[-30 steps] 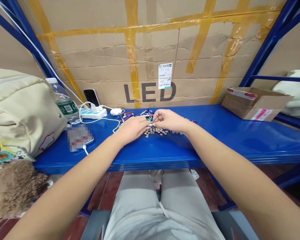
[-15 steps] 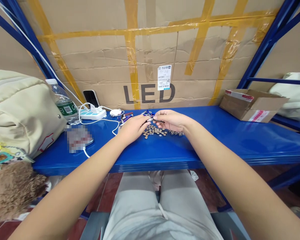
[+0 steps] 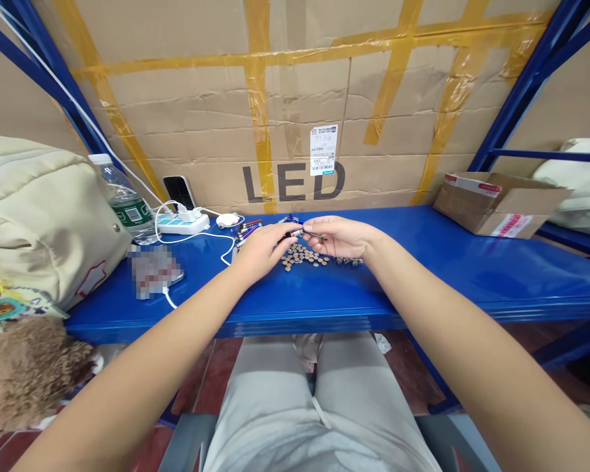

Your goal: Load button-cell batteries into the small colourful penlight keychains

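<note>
Over the blue shelf top, my left hand [image 3: 264,252] is closed around a small black and silver tube [image 3: 295,233], whose silver end points right. The fingers of my right hand [image 3: 341,237] pinch a thin dark piece [image 3: 315,235] against or beside that end. Its kind is too small to make out, and whether it touches the tube I cannot tell. Below the hands lie loose coin-like discs [image 3: 302,257], perhaps button cells. More small metallic parts [image 3: 350,261] lie beneath my right wrist. Small blue, red and silver tubes [image 3: 247,229] are heaped behind my left hand, partly hidden.
To the left are a cream bag [image 3: 44,216], a water bottle [image 3: 130,203], a white power strip [image 3: 183,223] with cables and a blurred-out device [image 3: 155,272] on a cable. An open cardboard box [image 3: 501,204] stands right. A large taped carton [image 3: 201,131] forms the back.
Both hands stay in nearly the same place. The tube and the thin dark piece have shifted and turned slightly between my fingers.
</note>
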Demonstrator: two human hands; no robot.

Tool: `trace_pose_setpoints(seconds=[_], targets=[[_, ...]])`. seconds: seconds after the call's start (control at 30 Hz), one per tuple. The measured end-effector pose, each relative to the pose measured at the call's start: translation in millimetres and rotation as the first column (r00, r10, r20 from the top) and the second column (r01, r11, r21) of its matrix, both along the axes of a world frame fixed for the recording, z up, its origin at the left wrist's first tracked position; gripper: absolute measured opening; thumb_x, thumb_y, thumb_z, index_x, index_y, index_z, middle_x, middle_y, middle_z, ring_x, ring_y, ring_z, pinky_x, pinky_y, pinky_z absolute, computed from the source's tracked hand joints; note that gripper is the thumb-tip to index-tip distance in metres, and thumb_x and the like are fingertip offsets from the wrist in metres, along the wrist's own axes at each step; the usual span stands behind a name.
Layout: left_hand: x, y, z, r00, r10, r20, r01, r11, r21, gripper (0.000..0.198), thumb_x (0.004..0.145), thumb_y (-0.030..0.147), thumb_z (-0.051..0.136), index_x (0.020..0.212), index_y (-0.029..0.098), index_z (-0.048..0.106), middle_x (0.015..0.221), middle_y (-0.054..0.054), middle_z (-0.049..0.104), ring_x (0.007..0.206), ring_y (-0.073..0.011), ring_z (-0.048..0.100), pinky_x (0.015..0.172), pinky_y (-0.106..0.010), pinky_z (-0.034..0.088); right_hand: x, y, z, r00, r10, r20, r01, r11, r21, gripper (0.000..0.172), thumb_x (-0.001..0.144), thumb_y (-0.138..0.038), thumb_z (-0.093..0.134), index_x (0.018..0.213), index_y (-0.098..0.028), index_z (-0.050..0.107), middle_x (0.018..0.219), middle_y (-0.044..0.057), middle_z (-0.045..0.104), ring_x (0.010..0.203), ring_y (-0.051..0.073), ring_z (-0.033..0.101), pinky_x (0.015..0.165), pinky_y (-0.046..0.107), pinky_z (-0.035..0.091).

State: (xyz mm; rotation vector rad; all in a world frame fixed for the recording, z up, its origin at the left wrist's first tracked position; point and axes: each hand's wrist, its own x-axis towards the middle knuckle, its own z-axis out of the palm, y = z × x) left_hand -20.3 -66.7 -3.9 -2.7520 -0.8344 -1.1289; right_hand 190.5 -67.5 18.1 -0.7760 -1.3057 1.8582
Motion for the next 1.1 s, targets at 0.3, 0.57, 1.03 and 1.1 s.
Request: trace_pose_setpoints(seconds=[0.3, 0.57, 1.03, 1.1], targets=[[-2.8, 1.1, -1.8, 0.997, -0.082, 0.005, 0.081, 0.994, 0.074, 0.033, 0.094, 0.036, 0.049, 0.118, 0.020, 0.065, 0.117, -0.008, 0.070, 0.108, -0.0209, 0.065, 0.095, -0.035, 0.047, 3.1, -6.3, 5.0, 0.989, 0.151, -0.004, -0.151, 0.988, -0.024, 0.011, 0.078, -0.009, 0.069, 0.086, -0.013, 0.062, 0.069, 0.001, 0.059, 0.056, 0.005, 0.050, 0.051, 0.015, 0.047], [1.5, -3.2, -2.1, 0.989, -0.048, 0.140, 0.054, 0.998, -0.033, 0.024, 0.085, 0.035, 0.062, 0.100, 0.021, 0.074, 0.100, -0.006, 0.076, 0.092, -0.0209, 0.070, 0.086, -0.033, 0.051, 3.6, -2.2, -2.2, 0.976, 0.212, 0.040, -0.214, 0.976, 0.029, 0.025, 0.075, -0.014, 0.075, 0.094, -0.016, 0.058, 0.070, -0.001, 0.060, 0.056, 0.006, 0.052, 0.051, 0.016, 0.045], [2.3, 1.5, 2.7, 0.854, 0.150, 0.497, 0.168, 0.826, -0.538, 0.032, 0.077, 0.041, 0.066, 0.094, 0.013, 0.071, 0.074, -0.004, 0.071, 0.064, -0.0136, 0.061, 0.067, -0.028, 0.051, -18.3, -9.2, -5.6, 0.740, -0.575, 0.349, -0.104, 0.416, 0.904, 0.028, 0.085, -0.045, 0.061, 0.095, -0.019, 0.059, 0.091, 0.006, 0.065, 0.083, 0.018, 0.059, 0.073, 0.032, 0.046], [0.9, 4.4, 1.6, 0.835, 0.149, 0.530, 0.207, 0.808, -0.552, 0.032, 0.076, 0.041, 0.067, 0.092, 0.013, 0.071, 0.072, -0.003, 0.070, 0.063, -0.0121, 0.058, 0.065, -0.026, 0.049, -19.5, -8.9, -6.1, 0.673, -0.647, 0.358, -0.240, 0.267, 0.933, 0.025, 0.086, -0.042, 0.059, 0.092, -0.018, 0.060, 0.092, 0.007, 0.066, 0.084, 0.020, 0.059, 0.074, 0.032, 0.044]])
